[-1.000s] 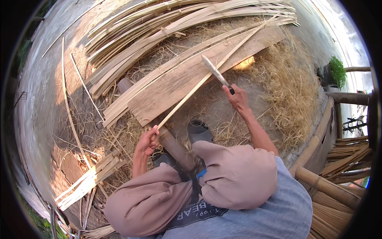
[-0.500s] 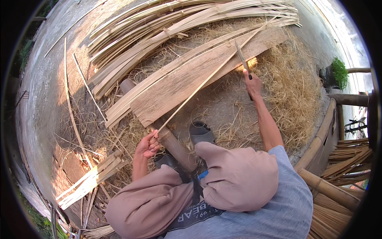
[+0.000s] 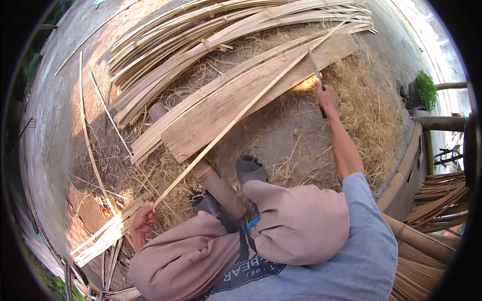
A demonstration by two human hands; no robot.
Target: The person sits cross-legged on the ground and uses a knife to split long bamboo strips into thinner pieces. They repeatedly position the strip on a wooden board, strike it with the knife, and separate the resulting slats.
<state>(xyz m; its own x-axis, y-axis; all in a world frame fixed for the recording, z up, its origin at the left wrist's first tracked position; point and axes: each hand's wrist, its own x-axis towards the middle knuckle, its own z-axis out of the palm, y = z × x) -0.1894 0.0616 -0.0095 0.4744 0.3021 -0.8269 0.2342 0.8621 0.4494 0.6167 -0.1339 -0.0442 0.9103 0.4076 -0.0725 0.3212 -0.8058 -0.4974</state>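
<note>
At seven o'clock, our left hand (image 3: pixel 143 220) clamps the long pale bamboo strip (image 3: pixel 236 120); at one o'clock, our right hand (image 3: pixel 326 98) grips a dark-handled knife (image 3: pixel 316 70) against it. Risk: a grain-caught blade could skid toward fingers.

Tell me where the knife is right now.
In the head view the knife is at upper right, held in the right hand with the arm stretched out, its blade against the far end of the long bamboo strip, above the wide bamboo slat.
</note>
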